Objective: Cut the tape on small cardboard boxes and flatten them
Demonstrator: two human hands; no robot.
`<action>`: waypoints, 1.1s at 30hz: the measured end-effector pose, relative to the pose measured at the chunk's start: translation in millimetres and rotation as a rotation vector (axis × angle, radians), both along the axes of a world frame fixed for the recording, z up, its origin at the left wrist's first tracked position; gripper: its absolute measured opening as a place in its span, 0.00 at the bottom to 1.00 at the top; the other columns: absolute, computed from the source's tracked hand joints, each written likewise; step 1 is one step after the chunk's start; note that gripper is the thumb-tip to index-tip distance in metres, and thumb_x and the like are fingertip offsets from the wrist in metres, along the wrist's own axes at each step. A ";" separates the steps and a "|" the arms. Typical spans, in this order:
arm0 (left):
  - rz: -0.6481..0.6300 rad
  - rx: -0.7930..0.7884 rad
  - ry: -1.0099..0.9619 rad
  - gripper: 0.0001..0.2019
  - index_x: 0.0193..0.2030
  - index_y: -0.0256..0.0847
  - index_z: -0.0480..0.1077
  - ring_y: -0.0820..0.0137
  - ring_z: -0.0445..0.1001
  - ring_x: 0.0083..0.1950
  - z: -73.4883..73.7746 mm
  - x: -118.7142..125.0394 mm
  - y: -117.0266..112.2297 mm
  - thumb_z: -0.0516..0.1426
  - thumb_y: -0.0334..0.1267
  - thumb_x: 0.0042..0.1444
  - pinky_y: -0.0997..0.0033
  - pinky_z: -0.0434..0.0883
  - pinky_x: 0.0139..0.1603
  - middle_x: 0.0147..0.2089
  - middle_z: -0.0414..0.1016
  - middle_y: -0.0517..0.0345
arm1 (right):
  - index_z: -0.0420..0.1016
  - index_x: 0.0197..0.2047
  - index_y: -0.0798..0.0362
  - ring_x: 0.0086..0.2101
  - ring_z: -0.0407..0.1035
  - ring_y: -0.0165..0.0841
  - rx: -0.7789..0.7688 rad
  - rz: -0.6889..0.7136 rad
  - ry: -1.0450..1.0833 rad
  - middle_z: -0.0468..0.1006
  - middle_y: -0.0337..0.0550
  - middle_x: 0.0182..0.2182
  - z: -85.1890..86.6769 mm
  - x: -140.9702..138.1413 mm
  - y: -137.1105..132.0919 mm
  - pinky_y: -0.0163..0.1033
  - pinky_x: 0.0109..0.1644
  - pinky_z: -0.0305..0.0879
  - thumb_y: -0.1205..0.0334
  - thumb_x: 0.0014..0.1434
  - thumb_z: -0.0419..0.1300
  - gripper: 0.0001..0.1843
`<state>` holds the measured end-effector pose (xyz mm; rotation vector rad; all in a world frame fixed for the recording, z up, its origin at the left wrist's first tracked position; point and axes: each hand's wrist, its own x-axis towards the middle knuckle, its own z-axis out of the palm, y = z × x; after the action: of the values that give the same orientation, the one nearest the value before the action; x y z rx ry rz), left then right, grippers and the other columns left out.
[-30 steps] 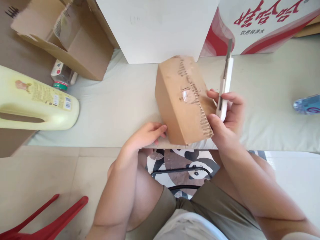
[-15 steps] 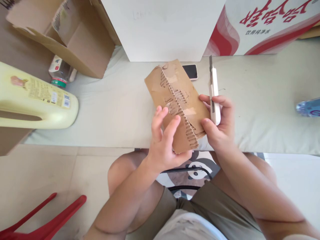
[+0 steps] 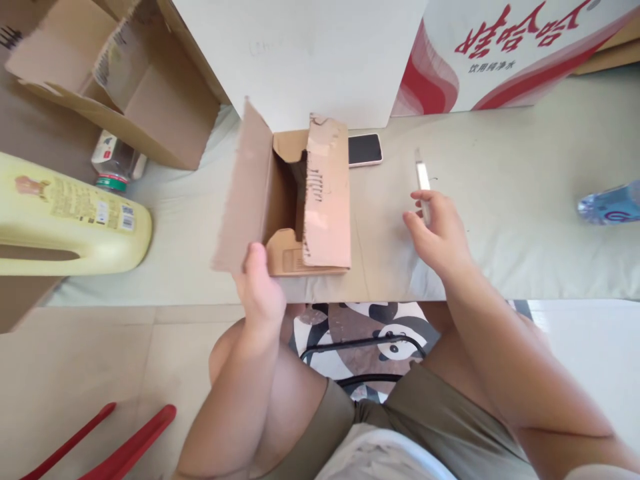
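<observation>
A small cardboard box [image 3: 327, 200] sits on the pale cloth with its top parted, showing a dark inside. My left hand [image 3: 263, 287] grips the box's left flap at its near corner, thumb on the inner face; the flap is swung up and out to the left. The right flap has a torn, ragged edge with exposed corrugation. To the right of the box, my right hand [image 3: 437, 230] holds a white utility knife [image 3: 423, 177], its blade pointing away from me. Part of the knife's handle is hidden by my fingers.
A phone [image 3: 365, 150] lies behind the box, before a white carton [image 3: 310, 60] and a red-and-white carton [image 3: 465, 73]. At left are a yellow jug [image 3: 100, 227], a bottle [image 3: 113, 163] and a large open cardboard box [image 3: 170, 100]. A water bottle [image 3: 613, 203] lies at right.
The box has come down onto the cloth and its top has been opened, the left flap pulled leftward by my left hand. My right hand has let go of the box, keeping the knife.
</observation>
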<state>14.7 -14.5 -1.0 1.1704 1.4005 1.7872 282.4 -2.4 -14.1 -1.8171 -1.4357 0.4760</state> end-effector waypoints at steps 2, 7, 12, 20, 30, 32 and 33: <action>0.037 -0.070 -0.219 0.16 0.41 0.44 0.76 0.59 0.75 0.63 3.0 -4.7 10.5 0.55 0.53 0.63 0.59 0.70 0.70 0.47 0.80 0.54 | 0.76 0.57 0.52 0.41 0.75 0.47 -0.149 -0.023 -0.095 0.76 0.58 0.49 -8.7 7.5 3.3 0.63 0.51 0.73 0.48 0.59 0.62 0.26; -0.078 -0.165 -0.326 0.13 0.42 0.48 0.76 0.60 0.74 0.67 6.3 -19.3 27.1 0.56 0.51 0.58 0.61 0.71 0.69 0.54 0.82 0.56 | 0.81 0.53 0.52 0.56 0.69 0.62 -0.127 0.003 -0.254 0.72 0.63 0.56 -13.7 7.0 -1.0 0.74 0.58 0.65 0.48 0.56 0.64 0.25; -0.170 -0.422 -0.406 0.15 0.42 0.47 0.73 0.60 0.80 0.54 -11.1 -26.7 33.5 0.63 0.51 0.52 0.64 0.79 0.49 0.47 0.82 0.54 | 0.82 0.43 0.49 0.48 0.75 0.52 -0.010 0.221 -0.138 0.81 0.53 0.43 -6.0 -8.2 -3.1 0.63 0.56 0.70 0.53 0.60 0.59 0.14; 0.028 -0.290 0.118 0.19 0.46 0.43 0.75 0.63 0.77 0.57 -10.6 -27.3 36.6 0.69 0.38 0.46 0.63 0.75 0.59 0.54 0.78 0.50 | 0.77 0.50 0.50 0.51 0.75 0.50 0.148 0.393 -0.032 0.81 0.55 0.50 -6.5 -18.9 -7.4 0.58 0.57 0.72 0.55 0.61 0.59 0.16; -0.130 -0.310 -0.225 0.14 0.46 0.46 0.77 0.61 0.75 0.67 -12.6 -17.6 37.1 0.59 0.50 0.59 0.63 0.73 0.68 0.55 0.83 0.53 | 0.72 0.59 0.47 0.57 0.74 0.50 0.232 0.618 0.230 0.79 0.54 0.57 1.7 -21.3 -20.8 0.57 0.62 0.73 0.42 0.63 0.62 0.27; -0.136 -0.328 -0.248 0.15 0.44 0.45 0.78 0.60 0.74 0.68 -16.4 -17.2 35.9 0.58 0.51 0.59 0.63 0.71 0.71 0.55 0.83 0.52 | 0.77 0.48 0.47 0.49 0.78 0.47 0.256 0.724 0.226 0.83 0.49 0.47 1.6 -26.0 -21.2 0.55 0.57 0.76 0.47 0.62 0.65 0.16; -0.133 -0.326 -0.235 0.15 0.43 0.44 0.77 0.60 0.73 0.68 -18.0 -17.7 35.2 0.58 0.51 0.59 0.62 0.70 0.72 0.55 0.83 0.52 | 0.77 0.44 0.47 0.45 0.80 0.44 0.275 0.759 0.243 0.84 0.46 0.43 2.0 -28.4 -21.1 0.53 0.54 0.77 0.50 0.62 0.66 0.12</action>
<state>-3.0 20.7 -19.0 0.8337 1.3753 1.4821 254.0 -23.5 -12.1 -0.9183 -1.8767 0.7910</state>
